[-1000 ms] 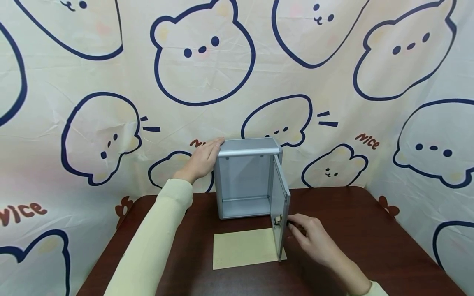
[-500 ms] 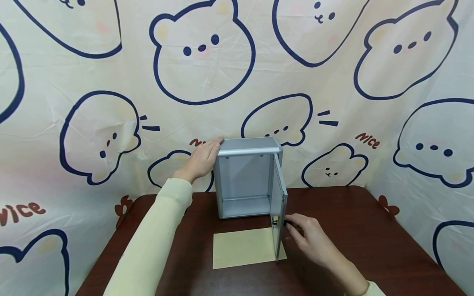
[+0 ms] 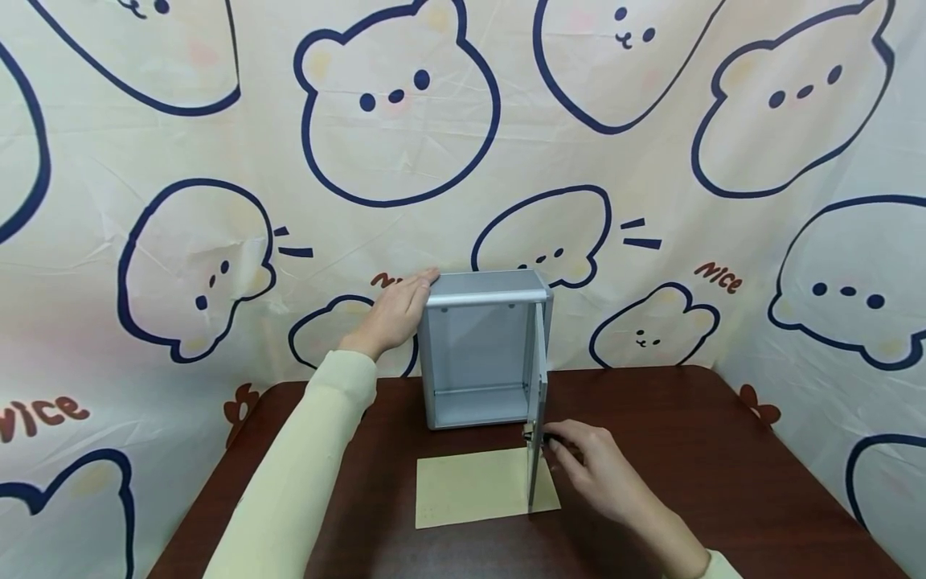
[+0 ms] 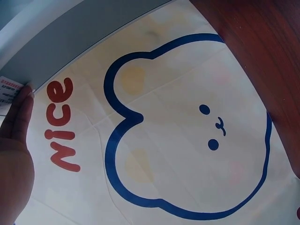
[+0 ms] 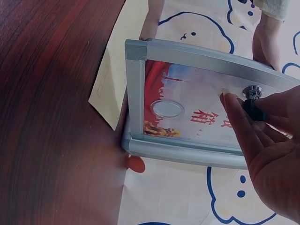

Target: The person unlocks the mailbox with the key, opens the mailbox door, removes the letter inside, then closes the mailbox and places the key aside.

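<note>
A grey metal box [image 3: 483,287] stands upright on the table, its front door [image 3: 538,378] swung partly out towards me. My left hand [image 3: 394,315] rests on the box's upper left corner, fingers extended along the top. At the door's outer face, my right hand [image 3: 602,468] pinches a black-headed key [image 5: 254,112] between thumb and fingers. In the right wrist view the key sits in the round lock [image 5: 252,91]. That door face carries a red and white printed panel [image 5: 187,89] with a clear round window. The visible interior holds nothing.
A pale yellow envelope-like sheet [image 3: 470,490] lies flat before the box, partly beneath the door's lower edge. The dark red-brown table [image 3: 723,482] extends on both sides. A cartoon-printed cloth [image 3: 405,161] hangs close behind the box.
The door has swung leftwards, nearer to the box opening, and my right hand has moved left with it, still holding the key. My left hand has stayed in place on the box.
</note>
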{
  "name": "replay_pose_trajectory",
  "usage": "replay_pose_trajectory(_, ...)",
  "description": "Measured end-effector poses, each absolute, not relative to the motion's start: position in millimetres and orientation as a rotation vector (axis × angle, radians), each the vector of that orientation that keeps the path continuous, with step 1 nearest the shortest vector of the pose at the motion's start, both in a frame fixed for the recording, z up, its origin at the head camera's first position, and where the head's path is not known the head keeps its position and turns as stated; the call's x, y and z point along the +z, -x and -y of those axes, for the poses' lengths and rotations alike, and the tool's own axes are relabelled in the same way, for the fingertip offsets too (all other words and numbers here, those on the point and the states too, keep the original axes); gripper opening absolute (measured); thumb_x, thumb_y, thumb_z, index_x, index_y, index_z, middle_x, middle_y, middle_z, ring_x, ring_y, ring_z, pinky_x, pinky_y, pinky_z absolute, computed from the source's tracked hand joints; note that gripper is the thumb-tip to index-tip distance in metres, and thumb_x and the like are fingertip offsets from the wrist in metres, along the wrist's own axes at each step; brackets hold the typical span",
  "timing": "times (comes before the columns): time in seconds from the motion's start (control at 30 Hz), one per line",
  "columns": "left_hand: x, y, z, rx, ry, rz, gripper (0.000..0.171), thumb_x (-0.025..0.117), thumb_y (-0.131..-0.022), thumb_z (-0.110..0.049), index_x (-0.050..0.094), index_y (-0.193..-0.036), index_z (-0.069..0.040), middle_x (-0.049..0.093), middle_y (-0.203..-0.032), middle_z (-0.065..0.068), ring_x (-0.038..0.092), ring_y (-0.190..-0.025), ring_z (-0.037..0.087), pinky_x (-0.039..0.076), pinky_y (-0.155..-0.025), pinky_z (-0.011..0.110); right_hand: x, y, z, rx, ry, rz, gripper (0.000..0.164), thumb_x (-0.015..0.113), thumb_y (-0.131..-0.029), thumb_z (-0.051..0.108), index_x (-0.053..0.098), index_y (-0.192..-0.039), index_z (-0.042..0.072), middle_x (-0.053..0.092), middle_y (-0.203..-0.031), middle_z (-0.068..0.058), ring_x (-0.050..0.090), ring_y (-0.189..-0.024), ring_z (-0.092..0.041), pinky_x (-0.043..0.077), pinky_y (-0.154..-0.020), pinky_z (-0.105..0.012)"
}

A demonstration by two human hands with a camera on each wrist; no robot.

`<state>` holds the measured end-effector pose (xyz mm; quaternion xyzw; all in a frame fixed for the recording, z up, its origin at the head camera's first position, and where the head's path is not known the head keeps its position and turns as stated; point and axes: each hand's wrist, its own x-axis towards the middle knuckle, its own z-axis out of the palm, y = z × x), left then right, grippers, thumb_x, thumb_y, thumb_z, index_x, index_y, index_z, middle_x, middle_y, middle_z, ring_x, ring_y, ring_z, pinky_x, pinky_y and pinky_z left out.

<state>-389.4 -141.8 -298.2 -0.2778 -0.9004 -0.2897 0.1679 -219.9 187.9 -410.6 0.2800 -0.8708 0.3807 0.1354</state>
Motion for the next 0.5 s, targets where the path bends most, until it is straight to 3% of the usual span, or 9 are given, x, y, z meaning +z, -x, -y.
replay_pose_trajectory(0.13,-298.8,389.4,141.7,-0.833,0.783,2.565,0.056,0.021,-0.113,-0.037,0.037,-0.16,-0.012,0.035,-0.165,0.001,0.028,-0.153,0.018,0.022,-0.125,0.039,-410.5,219.5,-186.1,1.08,-0.813,2.518,0.024,0.06,-0.099,-0.003,0.071,-0.119,0.006,0.071,-0.103,0.001,0.071,-0.084,-0.014,0.059,-0.07,-0.025)
replay_pose_trajectory(0.5,-298.5,391.9,140.9,-0.822,0.774,2.562,0.056,0.021,-0.112,-0.038,0.04,-0.159,-0.013,0.037,-0.164,0.0,0.03,-0.153,0.021,0.023,-0.125,0.04,-411.7,220.2,-179.4,1.093,-0.831,2.495,0.024,0.06,-0.099,-0.004,0.071,-0.119,0.004,0.073,-0.102,-0.004,0.07,-0.083,-0.011,0.059,-0.068,-0.024)
